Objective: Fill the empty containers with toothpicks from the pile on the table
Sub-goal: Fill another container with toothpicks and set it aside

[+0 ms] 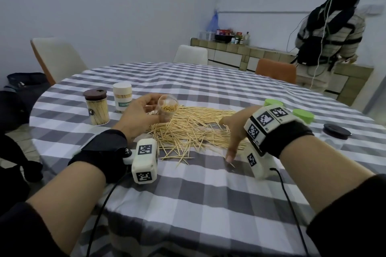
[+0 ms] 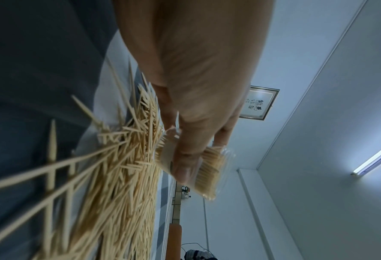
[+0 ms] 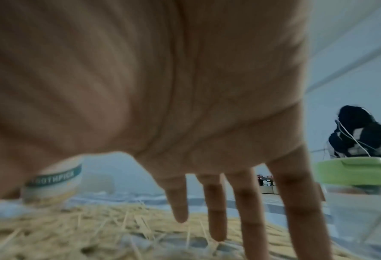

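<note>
A big loose pile of pale wooden toothpicks (image 1: 194, 129) is spread flat on the checked cloth, a few strays scattered off its near edge. Just left of the pile, a clear container (image 1: 167, 110), packed w/ toothpicks & uncapped, is held tilted above the cloth, mouth up. Further left of the pile, 2 full containers are stood upright: one w/ brown lid (image 1: 96, 107), one w/ white lid & "TOOTHPICK" label (image 1: 122, 97). Right of the pile, 2 green-lidded containers (image 1: 304, 116) & a clear empty jar w/ dark lid (image 1: 335, 134) are seen.
</note>
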